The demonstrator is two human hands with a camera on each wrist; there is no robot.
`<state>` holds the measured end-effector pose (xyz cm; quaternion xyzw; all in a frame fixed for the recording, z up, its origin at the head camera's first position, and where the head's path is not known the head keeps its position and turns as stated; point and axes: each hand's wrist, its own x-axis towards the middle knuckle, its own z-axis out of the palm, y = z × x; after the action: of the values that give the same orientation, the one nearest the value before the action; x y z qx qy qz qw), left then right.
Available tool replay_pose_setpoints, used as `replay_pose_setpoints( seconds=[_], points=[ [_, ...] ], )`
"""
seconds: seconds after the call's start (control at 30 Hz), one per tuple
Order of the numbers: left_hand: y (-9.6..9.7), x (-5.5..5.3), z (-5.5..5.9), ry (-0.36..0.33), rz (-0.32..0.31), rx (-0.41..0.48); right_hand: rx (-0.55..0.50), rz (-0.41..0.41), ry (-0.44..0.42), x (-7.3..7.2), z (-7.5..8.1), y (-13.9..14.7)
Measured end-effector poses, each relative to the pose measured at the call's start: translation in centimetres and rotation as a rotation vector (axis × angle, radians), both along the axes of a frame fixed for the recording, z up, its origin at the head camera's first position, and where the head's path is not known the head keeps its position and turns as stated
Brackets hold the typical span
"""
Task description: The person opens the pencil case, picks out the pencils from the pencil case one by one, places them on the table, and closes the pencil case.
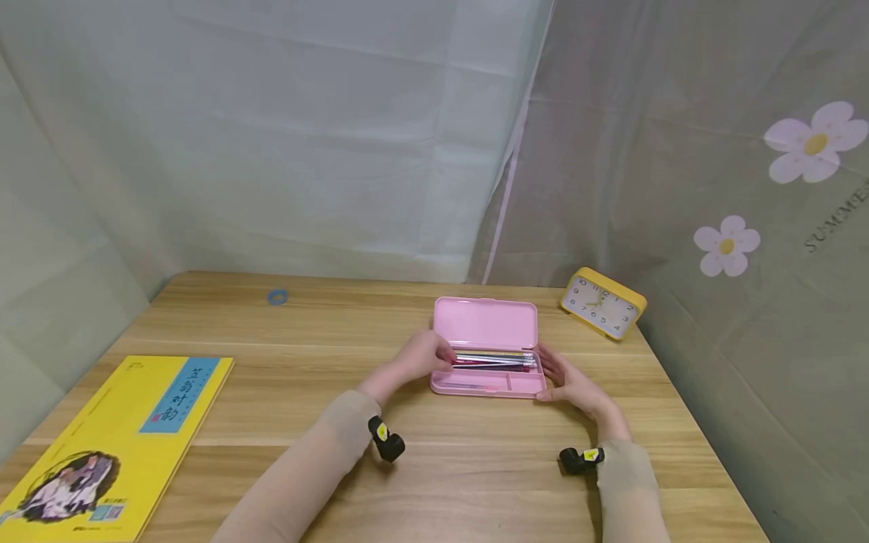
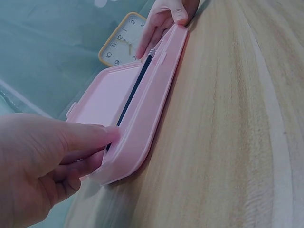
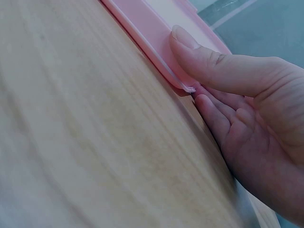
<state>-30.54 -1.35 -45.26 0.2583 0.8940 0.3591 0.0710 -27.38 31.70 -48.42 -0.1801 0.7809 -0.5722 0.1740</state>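
Note:
A pink pencil case [image 1: 485,324] lies with its lid folded back on the table, several pencils [image 1: 492,360] lengthwise in its rear compartment. At its left end my left hand [image 1: 422,354] pinches a dark pencil [image 2: 136,88] between thumb and fingers; the pencil's far end, with a metal band, points toward the case's right end. My right hand [image 1: 573,383] holds the right end of the case, thumb [image 3: 204,59] over the rim at the near corner and fingers along the outer side. The front of the case has a long compartment and a small one.
A yellow alarm clock [image 1: 603,303] stands behind and to the right of the case. On the left lies a yellow book [image 1: 102,430] with a blue title label. A blue ring [image 1: 277,297] sits near the table's back edge, below hanging curtains [image 1: 326,151].

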Motion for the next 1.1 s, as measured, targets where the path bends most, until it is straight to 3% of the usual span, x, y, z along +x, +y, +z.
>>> replay_pose_setpoints(
  seconds=[0.47, 0.73, 0.9, 1.1],
  points=[
    [-0.1, -0.2, -0.1, -0.043, 0.037, 0.051, 0.011, -0.002, -0.004, 0.0, 0.0, -0.2],
    [-0.7, -0.1, 0.0, -0.071, 0.055, 0.130, 0.025, 0.016, 0.032, 0.1, 0.1, 0.0],
    [-1.7, 0.0, 0.3, -0.082, 0.052, 0.172, 0.020, 0.009, 0.028, 0.1, -0.1, 0.1],
    [-4.2, 0.2, 0.9, -0.064, 0.035, 0.210, 0.034, -0.014, -0.008, 0.2, 0.2, 0.0]
  ],
)
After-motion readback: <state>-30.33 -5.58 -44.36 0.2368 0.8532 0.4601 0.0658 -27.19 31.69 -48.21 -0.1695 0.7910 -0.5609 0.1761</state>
